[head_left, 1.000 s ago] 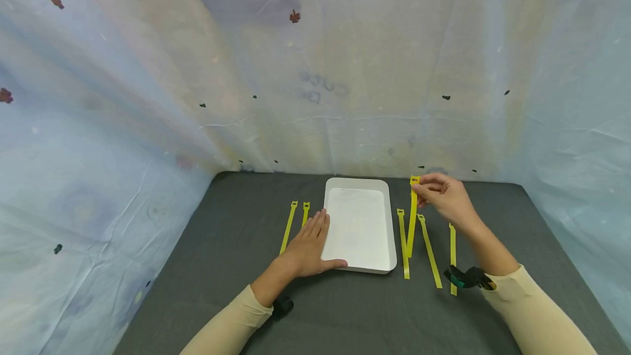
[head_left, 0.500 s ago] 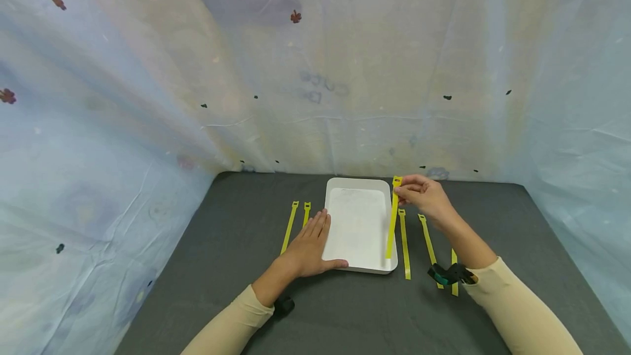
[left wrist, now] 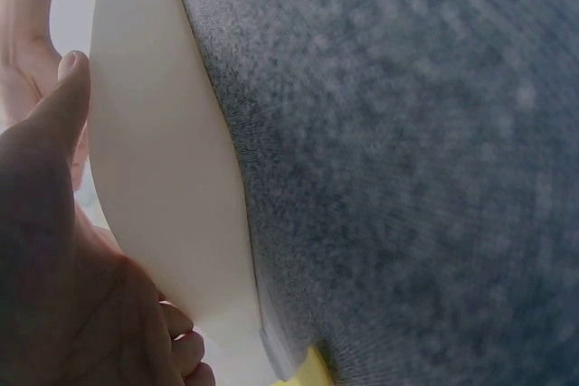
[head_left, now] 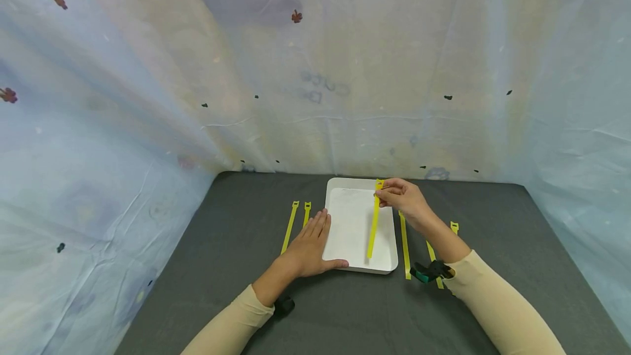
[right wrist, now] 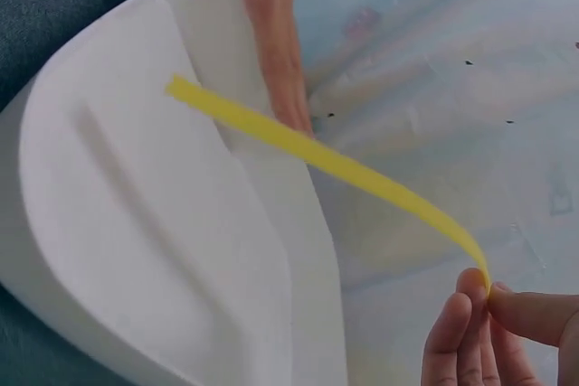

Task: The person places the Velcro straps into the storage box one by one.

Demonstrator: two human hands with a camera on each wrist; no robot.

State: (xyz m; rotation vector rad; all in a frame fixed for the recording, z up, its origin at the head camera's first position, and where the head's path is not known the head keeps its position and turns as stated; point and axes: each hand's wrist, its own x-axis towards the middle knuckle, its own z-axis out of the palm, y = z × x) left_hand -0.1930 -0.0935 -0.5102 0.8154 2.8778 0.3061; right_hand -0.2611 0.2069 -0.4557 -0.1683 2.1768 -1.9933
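A white shallow tray (head_left: 356, 229) sits mid-table. My left hand (head_left: 307, 245) rests along its left side, fingers straight, thumb at the near edge; in the left wrist view the thumb (left wrist: 68, 97) lies against the tray wall (left wrist: 167, 133). My right hand (head_left: 401, 197) pinches a yellow cable tie (head_left: 373, 229) by its slotted head end, between thumb and fingertips. In the right wrist view the cable tie (right wrist: 335, 164) stretches out from the fingertips over the tray floor (right wrist: 118, 223), its shadow falling on the white surface.
Right of the tray lie more yellow cable ties: one beside it (head_left: 405, 245), others partly under the right forearm, including one with its head showing (head_left: 454, 227). Two lie left of the tray, one (head_left: 290, 226) outermost. A patterned curtain (head_left: 320, 97) hangs behind the dark tabletop (head_left: 345, 316).
My right hand has carried the pinched cable tie leftward from beside the tray to over its right half. The left hand and the tray have stayed in place.
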